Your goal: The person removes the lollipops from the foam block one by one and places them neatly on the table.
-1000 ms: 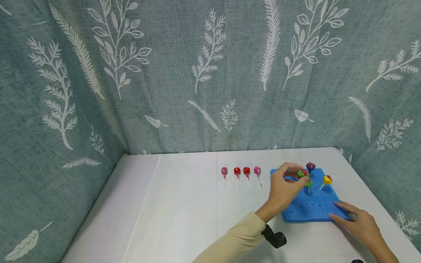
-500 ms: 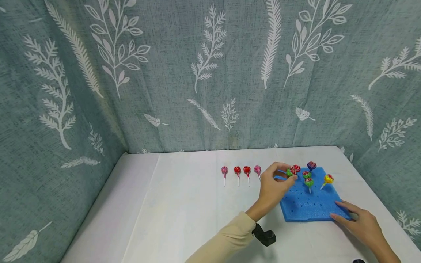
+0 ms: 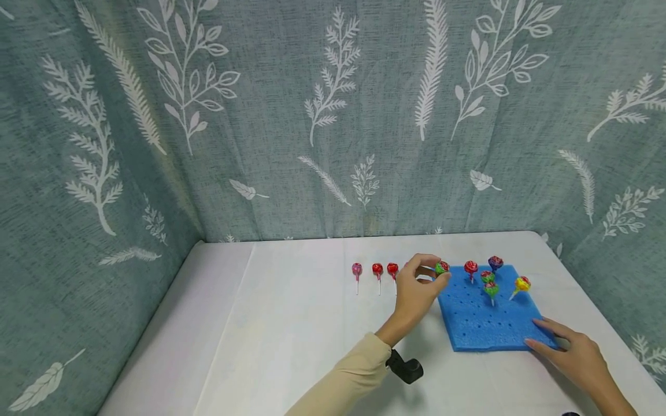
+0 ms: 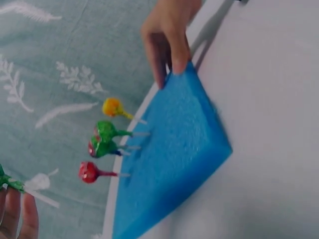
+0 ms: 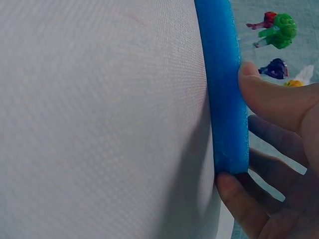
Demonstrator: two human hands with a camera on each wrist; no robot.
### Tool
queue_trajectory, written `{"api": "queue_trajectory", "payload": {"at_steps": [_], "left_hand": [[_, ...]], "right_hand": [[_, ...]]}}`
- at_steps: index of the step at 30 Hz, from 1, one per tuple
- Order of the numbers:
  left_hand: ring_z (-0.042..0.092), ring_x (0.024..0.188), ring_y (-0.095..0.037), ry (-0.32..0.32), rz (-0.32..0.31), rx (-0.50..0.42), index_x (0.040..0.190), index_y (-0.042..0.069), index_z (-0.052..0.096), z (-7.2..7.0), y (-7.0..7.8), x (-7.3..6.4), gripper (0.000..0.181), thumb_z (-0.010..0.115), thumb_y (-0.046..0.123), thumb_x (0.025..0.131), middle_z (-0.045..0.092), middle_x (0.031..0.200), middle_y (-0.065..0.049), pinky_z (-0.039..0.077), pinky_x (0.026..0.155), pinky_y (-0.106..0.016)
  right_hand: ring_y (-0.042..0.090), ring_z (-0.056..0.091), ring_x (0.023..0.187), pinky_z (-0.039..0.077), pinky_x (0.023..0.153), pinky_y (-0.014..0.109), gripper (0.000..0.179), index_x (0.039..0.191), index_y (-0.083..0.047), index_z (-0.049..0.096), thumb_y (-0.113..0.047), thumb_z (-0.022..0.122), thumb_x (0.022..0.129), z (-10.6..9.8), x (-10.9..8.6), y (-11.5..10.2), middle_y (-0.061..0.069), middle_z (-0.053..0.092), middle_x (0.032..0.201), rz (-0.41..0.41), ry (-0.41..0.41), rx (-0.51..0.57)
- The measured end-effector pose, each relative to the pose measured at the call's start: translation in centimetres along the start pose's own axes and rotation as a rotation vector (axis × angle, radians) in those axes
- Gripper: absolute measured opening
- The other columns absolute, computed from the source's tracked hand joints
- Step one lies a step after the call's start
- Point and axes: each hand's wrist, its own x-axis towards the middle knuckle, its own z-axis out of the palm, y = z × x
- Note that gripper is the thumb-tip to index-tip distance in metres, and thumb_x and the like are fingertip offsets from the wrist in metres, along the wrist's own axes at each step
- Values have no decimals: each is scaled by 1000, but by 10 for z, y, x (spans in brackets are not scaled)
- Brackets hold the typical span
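My left hand [image 3: 416, 292] pinches a green-and-red wrapped lollipop [image 3: 442, 267] near the back left corner of the blue foam board [image 3: 473, 323]. In the left wrist view, the white stick of this green lollipop [image 4: 11, 182] sticks out past the fingertips, clear of the board. My right hand [image 3: 574, 352] grips the board's front right corner, thumb on its face and fingers round the edge [image 5: 229, 99]. Standing in the board's holes are a red lollipop [image 3: 470, 267], a purple one [image 3: 495, 263], two green ones [image 3: 491, 290] and a yellow one [image 3: 522, 283], which leans.
Left of my left hand, a pink lollipop [image 3: 356, 270] and two red lollipops [image 3: 377, 270] lie in a row on the white table [image 3: 291, 323]. A leaf-patterned curtain [image 3: 281, 127] rises behind the table. A black device [image 3: 404, 367] is strapped at my left wrist.
My left hand has moved left across the board with the green-and-red lollipop. The red lollipop in the board is now uncovered, while a pink one on the table is hidden. My right hand stays put.
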Motion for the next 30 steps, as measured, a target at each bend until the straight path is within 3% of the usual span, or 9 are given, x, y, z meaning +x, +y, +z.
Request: {"api": "queue_trajectory", "payload": {"at_steps": [7,10,15,20,24,30], "left_hand": [[61,81,-18,46,-10,25,103,6,64,-6,-31,8,23,73,7,82,64,96,-6,53,67,-25],[60,79,-11,63,-5,51,101,11,65,-11,-36,10,22,74,11,81,64,94,1,52,66,-25],[60,81,-18,74,9,83,102,16,65,-20,-39,11,22,74,14,81,63,93,5,51,65,-24],[61,79,-23,98,0,70,101,11,66,-27,-42,14,23,75,10,80,64,93,-1,51,65,-22],[61,78,-24,125,-1,93,102,4,65,-33,-39,15,24,74,6,80,65,94,-10,51,64,-23],[60,80,-31,146,-6,98,101,-3,63,-46,-9,13,23,71,0,80,63,95,-19,49,63,-19]], "right_hand": [[60,38,114,40,81,66,77,129,8,50,-51,65,83,-1,-1,1,37,41,131,-26,20,-8],[60,38,114,40,81,66,77,129,8,50,-51,65,83,-1,-1,1,37,41,131,-27,22,-11],[60,37,115,40,83,66,80,130,8,49,-54,64,83,-1,-1,0,37,39,132,-3,0,-5],[60,35,116,39,84,67,82,132,8,47,-56,63,83,-1,-1,-1,37,37,133,19,-19,-4],[60,35,116,38,84,67,81,131,9,47,-55,64,83,-1,-1,-1,37,38,133,13,-10,-4],[60,36,115,39,83,66,80,130,9,48,-54,65,83,-1,-1,-1,38,38,132,4,1,-7]]}}
